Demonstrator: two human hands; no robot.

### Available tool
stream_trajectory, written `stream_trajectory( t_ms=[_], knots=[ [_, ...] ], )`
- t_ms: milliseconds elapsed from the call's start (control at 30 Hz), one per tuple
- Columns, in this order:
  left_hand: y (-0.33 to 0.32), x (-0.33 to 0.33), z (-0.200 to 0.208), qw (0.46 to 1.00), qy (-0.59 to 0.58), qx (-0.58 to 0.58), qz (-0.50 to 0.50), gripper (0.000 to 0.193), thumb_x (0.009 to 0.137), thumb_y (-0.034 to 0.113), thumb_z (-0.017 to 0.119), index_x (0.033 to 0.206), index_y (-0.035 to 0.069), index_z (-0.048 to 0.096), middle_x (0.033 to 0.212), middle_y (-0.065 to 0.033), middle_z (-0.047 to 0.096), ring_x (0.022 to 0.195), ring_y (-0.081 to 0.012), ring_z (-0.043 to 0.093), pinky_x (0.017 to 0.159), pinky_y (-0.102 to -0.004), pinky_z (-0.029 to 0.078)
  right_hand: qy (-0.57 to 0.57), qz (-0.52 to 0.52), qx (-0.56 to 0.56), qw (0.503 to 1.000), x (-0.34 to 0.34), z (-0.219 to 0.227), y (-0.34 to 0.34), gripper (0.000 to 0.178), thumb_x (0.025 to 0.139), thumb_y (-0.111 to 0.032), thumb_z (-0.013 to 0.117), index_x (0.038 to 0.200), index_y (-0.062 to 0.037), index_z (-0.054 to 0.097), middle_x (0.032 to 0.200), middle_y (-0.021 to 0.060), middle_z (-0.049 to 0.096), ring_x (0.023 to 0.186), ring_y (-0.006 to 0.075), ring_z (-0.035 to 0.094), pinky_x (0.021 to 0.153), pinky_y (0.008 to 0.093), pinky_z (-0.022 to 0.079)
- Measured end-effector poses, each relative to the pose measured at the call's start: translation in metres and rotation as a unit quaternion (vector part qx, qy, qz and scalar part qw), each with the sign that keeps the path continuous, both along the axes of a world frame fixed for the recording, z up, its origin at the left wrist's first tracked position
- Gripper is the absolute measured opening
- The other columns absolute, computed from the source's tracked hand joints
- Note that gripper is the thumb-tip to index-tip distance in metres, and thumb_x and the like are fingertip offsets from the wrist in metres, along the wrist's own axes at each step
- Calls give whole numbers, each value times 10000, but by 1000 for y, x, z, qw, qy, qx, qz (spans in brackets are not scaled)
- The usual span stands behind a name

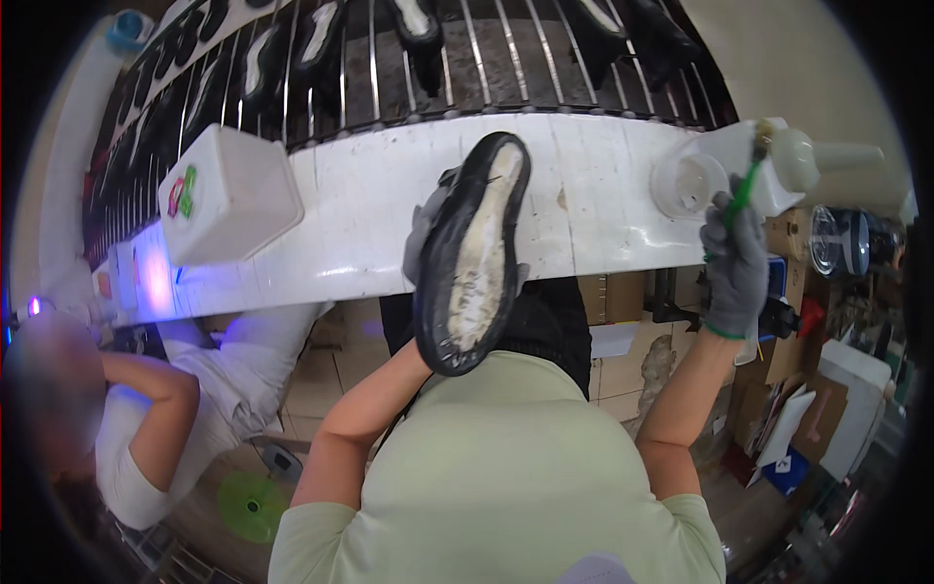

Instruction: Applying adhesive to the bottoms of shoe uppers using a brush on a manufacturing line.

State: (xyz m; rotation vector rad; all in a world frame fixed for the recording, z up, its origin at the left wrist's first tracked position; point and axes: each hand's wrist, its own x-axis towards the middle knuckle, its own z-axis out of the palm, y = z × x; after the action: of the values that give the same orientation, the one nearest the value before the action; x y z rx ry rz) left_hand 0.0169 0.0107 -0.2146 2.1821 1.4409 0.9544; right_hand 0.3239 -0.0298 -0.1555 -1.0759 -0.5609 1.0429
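Note:
A black shoe upper, its underside turned up and showing a pale, rough middle, is in my grey-gloved left hand. That hand wraps it from behind, so most of the fingers are hidden. Over at the right, my gloved right hand is closed around a green-handled brush, bristles pointing up. The brush is apart from the shoe upper. Just left of the brush, a white cup with pale residue inside stands on the white bench.
Beyond the bench, a rack of metal rods carries several black shoe uppers. A white box stands at left, a white bottle at right. Another person sits at left by a green fan. Cardboard leans at lower right.

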Motion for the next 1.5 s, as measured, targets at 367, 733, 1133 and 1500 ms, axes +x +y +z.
stream_trajectory(
  t_ms=[367,733,1133,1500],
  knots=[
    [-10,4,-51,937,-348,23,-18,883,742,176,814,1430,65,272,1364,-230,421,1196,-358,460,1022,-467,372,-375,228,-76,895,-130,47,-3,285,664,-15,759,948,-39,755,806,89,686,680,126,616,599,237,470],
    [-22,18,-63,894,-445,-38,-21,845,785,253,765,1435,52,264,1343,-205,451,1269,-336,442,1118,-528,225,-423,185,-95,882,-133,32,7,222,734,-17,748,957,-15,743,801,98,681,712,126,626,630,229,473],
    [-4,16,-48,956,-253,145,-31,848,759,235,789,1419,46,292,1339,-195,466,1273,-343,446,1125,-545,206,-412,185,-132,883,-127,22,12,215,755,-10,727,969,-14,741,795,89,669,699,114,607,630,229,459],
    [-23,11,-82,940,-340,-22,-27,856,741,200,802,1415,49,297,1344,-188,453,1256,-339,451,1104,-543,234,-400,214,-146,879,-116,8,19,156,771,-24,712,919,18,734,762,43,650,680,69,563,606,206,410]
  ],
)
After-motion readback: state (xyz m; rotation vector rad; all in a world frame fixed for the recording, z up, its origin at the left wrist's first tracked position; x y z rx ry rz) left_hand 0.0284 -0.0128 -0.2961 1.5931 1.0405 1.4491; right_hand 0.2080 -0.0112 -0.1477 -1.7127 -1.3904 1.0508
